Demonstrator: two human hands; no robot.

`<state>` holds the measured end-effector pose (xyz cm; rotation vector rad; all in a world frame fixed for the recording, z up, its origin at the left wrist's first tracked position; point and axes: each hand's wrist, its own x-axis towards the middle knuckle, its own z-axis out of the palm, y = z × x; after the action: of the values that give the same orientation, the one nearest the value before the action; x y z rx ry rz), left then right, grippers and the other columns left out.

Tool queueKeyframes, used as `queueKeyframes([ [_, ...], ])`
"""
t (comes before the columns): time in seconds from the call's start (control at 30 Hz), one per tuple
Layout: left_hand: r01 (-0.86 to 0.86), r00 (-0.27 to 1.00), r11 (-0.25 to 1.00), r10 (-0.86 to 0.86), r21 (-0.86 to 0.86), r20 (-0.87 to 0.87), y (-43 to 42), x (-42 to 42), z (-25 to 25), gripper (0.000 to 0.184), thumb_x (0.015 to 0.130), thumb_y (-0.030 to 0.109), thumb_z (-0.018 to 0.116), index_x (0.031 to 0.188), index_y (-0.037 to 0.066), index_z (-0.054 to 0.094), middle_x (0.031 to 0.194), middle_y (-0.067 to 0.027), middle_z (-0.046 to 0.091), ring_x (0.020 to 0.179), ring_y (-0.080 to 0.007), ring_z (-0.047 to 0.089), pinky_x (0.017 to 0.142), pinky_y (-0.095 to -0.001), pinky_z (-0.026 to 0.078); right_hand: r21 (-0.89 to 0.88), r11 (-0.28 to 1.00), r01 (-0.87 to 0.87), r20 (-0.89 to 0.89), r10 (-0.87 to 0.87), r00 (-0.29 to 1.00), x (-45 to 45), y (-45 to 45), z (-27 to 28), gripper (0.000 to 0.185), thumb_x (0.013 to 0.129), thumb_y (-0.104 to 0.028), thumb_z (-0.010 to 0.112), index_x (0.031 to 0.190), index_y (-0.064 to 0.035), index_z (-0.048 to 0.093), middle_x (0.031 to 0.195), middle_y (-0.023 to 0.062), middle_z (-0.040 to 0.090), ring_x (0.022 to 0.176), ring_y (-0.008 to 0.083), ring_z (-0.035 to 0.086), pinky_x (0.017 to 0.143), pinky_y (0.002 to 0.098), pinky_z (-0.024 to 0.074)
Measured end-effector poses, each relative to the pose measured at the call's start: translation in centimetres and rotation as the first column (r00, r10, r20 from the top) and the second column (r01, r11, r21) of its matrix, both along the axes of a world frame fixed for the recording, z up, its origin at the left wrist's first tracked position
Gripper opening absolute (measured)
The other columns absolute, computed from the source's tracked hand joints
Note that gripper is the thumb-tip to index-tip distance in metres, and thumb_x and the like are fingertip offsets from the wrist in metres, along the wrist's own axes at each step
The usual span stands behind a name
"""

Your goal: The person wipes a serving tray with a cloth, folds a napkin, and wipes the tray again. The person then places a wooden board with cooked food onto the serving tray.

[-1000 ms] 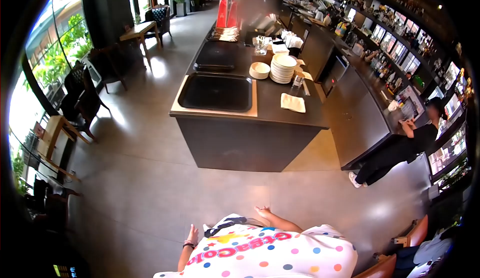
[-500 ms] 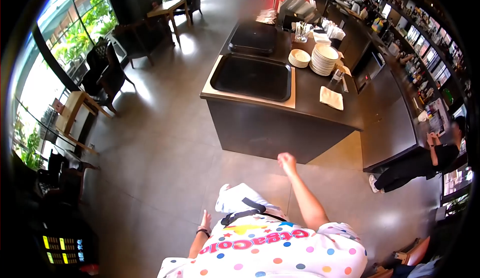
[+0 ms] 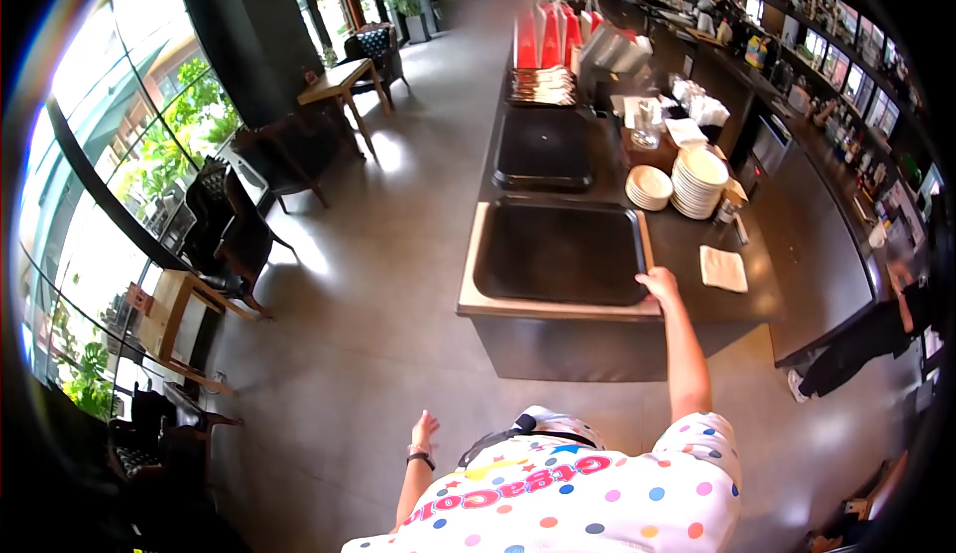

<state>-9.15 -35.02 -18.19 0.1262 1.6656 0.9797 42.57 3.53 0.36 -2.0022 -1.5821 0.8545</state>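
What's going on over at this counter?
The person's right hand is at the near right corner of the front black tray; whether the fingers grip it can't be told. Their left hand is empty, out over the floor. The tray lies on the counter, with a second black tray behind it and stacked plates and a folded cloth to the right.

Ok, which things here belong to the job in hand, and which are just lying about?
Likely in the job:
near black tray
right hand, at the tray's near right corner

Lying about:
far black tray
taller plate stack
shorter plate stack
pale cloth
red bags
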Motion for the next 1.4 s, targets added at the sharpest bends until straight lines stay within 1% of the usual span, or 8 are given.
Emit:
queueKeyframes([
  [0.07,-0.021,0.995,0.978,0.042,0.206,-0.096,4.9,-2.8,3.6,0.070,0.081,0.055,0.058,0.134,0.012,0.043,0.136,-0.0054,0.046,0.121,-0.0216,0.047,0.099,-0.0568,0.030,-0.073,0.990,-0.124,-0.747,0.028,0.664,0.5,-0.9,0.1,0.006,0.077,-0.009,0.063,0.075,-0.0082,0.057,0.066,-0.0003,0.058,0.056,0.0122,0.058,0.053,0.0271,0.0506],
  [0.23,0.329,0.827,0.700,0.110,0.634,-0.551,15.8,-2.8,15.8,0.082,0.073,-0.008,0.064,0.144,0.012,0.027,0.140,-0.0097,0.040,0.124,-0.0262,0.044,0.100,-0.0439,0.038,-0.017,0.998,0.058,-0.920,-0.038,0.391,-5.1,-7.7,6.9,0.009,0.073,0.000,0.056,0.076,-0.0081,0.054,0.067,-0.0043,0.052,0.060,0.0084,0.052,0.057,0.0218,0.0448],
  [0.4,0.609,0.689,0.446,0.112,0.656,-0.716,27.9,-3.7,22.2,0.100,0.072,-0.004,0.066,0.148,0.015,0.005,0.154,-0.0099,0.009,0.140,-0.0301,0.016,0.110,-0.0482,0.023,-0.109,0.985,0.135,-0.951,-0.143,0.274,-7.7,-11.9,8.3,0.017,0.067,-0.002,0.051,0.082,-0.0008,0.058,0.072,0.0035,0.058,0.065,0.0129,0.057,0.061,0.0250,0.0482],
  [0.5,0.736,0.594,0.100,0.379,0.670,-0.709,34.7,-6.4,25.1,0.046,0.087,0.008,0.056,0.129,0.007,0.039,0.145,-0.0158,0.033,0.137,-0.0299,0.026,0.110,-0.0498,0.023,-0.121,0.992,-0.031,-0.970,-0.111,0.217,-10.2,-11.9,8.1,0.048,0.061,-0.006,0.049,0.105,0.0106,0.058,0.092,0.0140,0.066,0.078,0.0195,0.064,0.072,0.0279,0.0517],
  [0.7,0.611,0.786,-0.155,0.236,0.776,-0.571,41.6,-16.2,32.7,0.024,0.079,0.015,0.058,0.062,0.008,0.042,0.057,-0.0047,0.051,0.061,-0.0177,0.051,0.081,-0.0376,0.045,-0.218,0.970,0.107,-0.976,-0.215,-0.031,-19.5,-8.5,6.0,0.046,0.076,-0.020,0.047,0.107,0.0113,0.057,0.104,0.0190,0.065,0.091,0.0269,0.063,0.088,0.0347,0.0478],
  [0.83,0.396,0.869,0.116,0.274,0.911,-0.413,45.8,-24.4,32.9,0.030,0.074,0.022,0.068,0.066,0.008,0.044,0.056,-0.0010,0.047,0.060,-0.0142,0.045,0.067,-0.0272,0.042,0.052,0.975,0.214,-0.965,-0.006,0.263,-30.9,-2.7,8.2,0.041,0.093,-0.042,0.042,0.080,-0.0053,0.055,0.103,0.0126,0.060,0.098,0.0206,0.056,0.094,0.0330,0.0413],
  [1.1,0.222,0.950,0.616,0.040,0.756,-0.311,54.9,-36.6,33.8,0.032,0.079,-0.002,0.061,0.064,0.011,0.036,0.065,0.0095,0.037,0.059,-0.0015,0.031,0.052,-0.0180,0.027,0.277,0.848,0.452,-0.960,0.259,0.103,-49.8,5.8,9.6,0.067,0.094,-0.056,0.033,0.134,-0.0033,0.039,0.133,0.0096,0.048,0.122,0.0238,0.045,0.105,0.0387,0.0336],
  [1.4,0.581,0.772,0.448,-0.568,0.679,-0.286,68.3,-33.2,30.2,0.031,0.084,0.007,0.066,0.109,0.002,0.048,0.098,-0.0046,0.056,0.089,-0.0118,0.052,0.080,-0.0248,0.042,-0.150,0.588,0.795,-0.961,-0.276,0.023,-47.0,12.0,5.2,0.029,0.090,-0.031,0.060,0.102,-0.0046,0.063,0.102,0.0038,0.064,0.094,0.0142,0.059,0.085,0.0304,0.0452],
])
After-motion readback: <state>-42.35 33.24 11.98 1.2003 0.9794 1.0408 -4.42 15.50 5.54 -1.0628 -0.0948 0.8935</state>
